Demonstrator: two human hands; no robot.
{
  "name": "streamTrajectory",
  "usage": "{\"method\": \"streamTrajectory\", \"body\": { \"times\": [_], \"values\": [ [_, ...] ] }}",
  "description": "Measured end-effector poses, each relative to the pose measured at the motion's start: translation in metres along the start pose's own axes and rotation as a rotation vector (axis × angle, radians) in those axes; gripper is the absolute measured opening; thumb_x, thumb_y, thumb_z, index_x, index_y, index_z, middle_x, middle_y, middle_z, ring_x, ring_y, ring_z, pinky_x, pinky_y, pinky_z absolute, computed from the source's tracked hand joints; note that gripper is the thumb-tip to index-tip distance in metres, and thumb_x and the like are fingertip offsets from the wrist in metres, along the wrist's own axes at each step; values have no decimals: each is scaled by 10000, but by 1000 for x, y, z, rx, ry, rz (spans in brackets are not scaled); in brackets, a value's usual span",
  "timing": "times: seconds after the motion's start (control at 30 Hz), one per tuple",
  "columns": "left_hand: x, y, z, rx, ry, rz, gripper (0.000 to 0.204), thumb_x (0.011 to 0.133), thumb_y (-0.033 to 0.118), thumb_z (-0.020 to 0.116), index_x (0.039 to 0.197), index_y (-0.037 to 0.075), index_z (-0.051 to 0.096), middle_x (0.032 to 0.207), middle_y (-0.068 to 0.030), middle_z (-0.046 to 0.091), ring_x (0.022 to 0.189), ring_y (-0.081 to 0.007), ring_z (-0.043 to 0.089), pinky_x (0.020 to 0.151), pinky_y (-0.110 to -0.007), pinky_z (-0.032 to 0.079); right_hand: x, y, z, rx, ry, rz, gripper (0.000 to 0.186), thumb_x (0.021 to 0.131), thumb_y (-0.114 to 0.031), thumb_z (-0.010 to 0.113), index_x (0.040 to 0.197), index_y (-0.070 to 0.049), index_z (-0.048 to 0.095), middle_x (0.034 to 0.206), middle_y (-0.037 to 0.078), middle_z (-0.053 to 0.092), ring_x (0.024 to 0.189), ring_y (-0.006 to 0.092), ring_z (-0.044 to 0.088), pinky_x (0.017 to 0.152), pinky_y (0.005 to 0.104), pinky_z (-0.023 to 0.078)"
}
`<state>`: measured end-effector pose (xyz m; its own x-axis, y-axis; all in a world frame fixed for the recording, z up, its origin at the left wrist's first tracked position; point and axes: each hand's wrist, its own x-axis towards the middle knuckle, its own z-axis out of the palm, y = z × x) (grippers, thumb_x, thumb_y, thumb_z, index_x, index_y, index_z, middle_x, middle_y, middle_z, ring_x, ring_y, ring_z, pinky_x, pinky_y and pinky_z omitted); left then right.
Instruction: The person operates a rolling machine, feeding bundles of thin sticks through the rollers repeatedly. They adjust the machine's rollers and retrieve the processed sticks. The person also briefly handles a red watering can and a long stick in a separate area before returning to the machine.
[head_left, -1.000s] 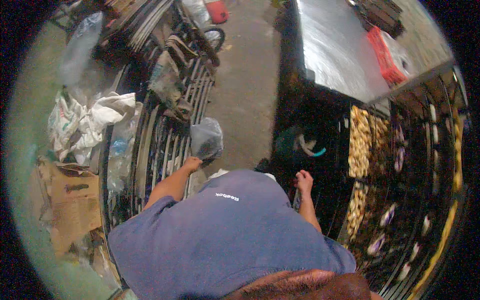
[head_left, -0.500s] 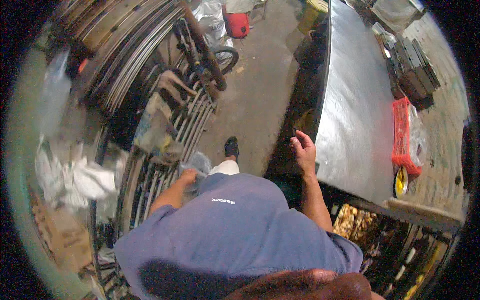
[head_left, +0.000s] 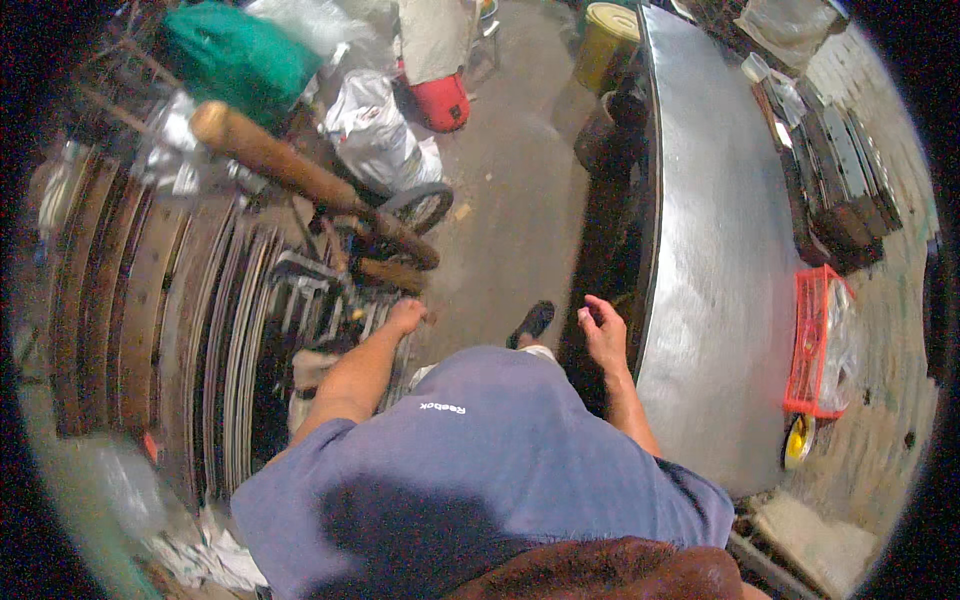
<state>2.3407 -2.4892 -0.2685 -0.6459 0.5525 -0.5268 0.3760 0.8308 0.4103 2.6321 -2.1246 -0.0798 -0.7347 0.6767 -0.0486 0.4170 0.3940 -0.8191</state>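
My left hand (head_left: 407, 316) hangs at my left side with its fingers curled in, and I see nothing in it. It is nearest to a stack of metal bars and frames (head_left: 312, 308) and a rusty brown tube (head_left: 405, 243). My right hand (head_left: 604, 332) hovers beside the long edge of a metal-topped table (head_left: 712, 230), apart from it. Its fingers are loosely bent and spread, with nothing visible between them. Below, one dark shoe (head_left: 532, 322) shows on the concrete floor (head_left: 508, 160).
Long boards (head_left: 125, 290) and a thick roll (head_left: 275, 155) crowd the left. Farther on are a green sack (head_left: 240, 62), a white sack (head_left: 375, 130), a wheel (head_left: 420, 208) and a red bag (head_left: 440, 103). A yellow bucket (head_left: 607, 45) and a red crate (head_left: 812, 345) are to the right.
I have stepped forward between the rack and the table, and the view has swung left. My left hand has swung forward, away from a clear plastic bag. My other foot now shows.
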Motion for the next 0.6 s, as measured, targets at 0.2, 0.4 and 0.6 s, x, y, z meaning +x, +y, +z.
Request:
{"method": "streamTrajectory", "body": {
  "times": [0.2,0.4,0.6],
  "values": [
    [154,68,-65,-372,86,-42,349,920,364,665,972,22,708,963,-181,733,859,-306,677,789,-421,522,171,23,-8,19,21,-36,367,936,-190,726,1261,-25,682,980,79,743,896,153,687,839,317,548],
    [217,67,-127,399,-132,113,220,914,241,608,897,73,750,896,-167,743,823,-310,715,770,-470,551,376,-35,-48,28,-77,-94,409,946,-262,700,1288,-42,660,1132,172,740,1044,316,723,902,408,562],
    [305,119,-179,337,-190,-58,159,819,220,672,873,106,768,905,-150,757,898,-317,748,753,-453,587,551,-72,-60,31,-186,-107,419,947,-264,704,1291,-31,655,1149,178,738,1052,305,725,915,399,561]
  ]
}}
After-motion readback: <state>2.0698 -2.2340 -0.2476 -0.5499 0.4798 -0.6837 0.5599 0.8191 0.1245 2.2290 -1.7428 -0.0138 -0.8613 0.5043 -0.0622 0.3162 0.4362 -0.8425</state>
